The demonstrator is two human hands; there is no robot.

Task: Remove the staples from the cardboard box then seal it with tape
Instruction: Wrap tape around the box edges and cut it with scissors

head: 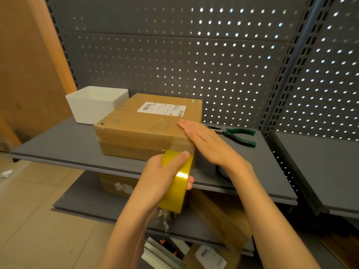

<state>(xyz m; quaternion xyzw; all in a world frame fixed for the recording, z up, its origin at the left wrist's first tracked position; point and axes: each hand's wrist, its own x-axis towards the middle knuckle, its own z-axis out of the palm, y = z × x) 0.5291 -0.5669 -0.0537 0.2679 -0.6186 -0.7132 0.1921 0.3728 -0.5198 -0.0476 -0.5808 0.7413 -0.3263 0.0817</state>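
Head view: left hand (pixel 155 177) grips tape roll (pixel 177 181) below cardboard box (pixel 143 129).

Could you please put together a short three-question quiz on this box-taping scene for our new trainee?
1. True or false: the right hand lies flat, fingers straight, on the cardboard box.
2. What does the left hand grip? A) pliers B) tape roll C) white bin
3. Fill in: the green-handled pliers lie on the shelf to the ____ of the box.

Key:
1. True.
2. B, the yellow tape roll, held at the box's near edge.
3. Right; the white bin stands on the left.
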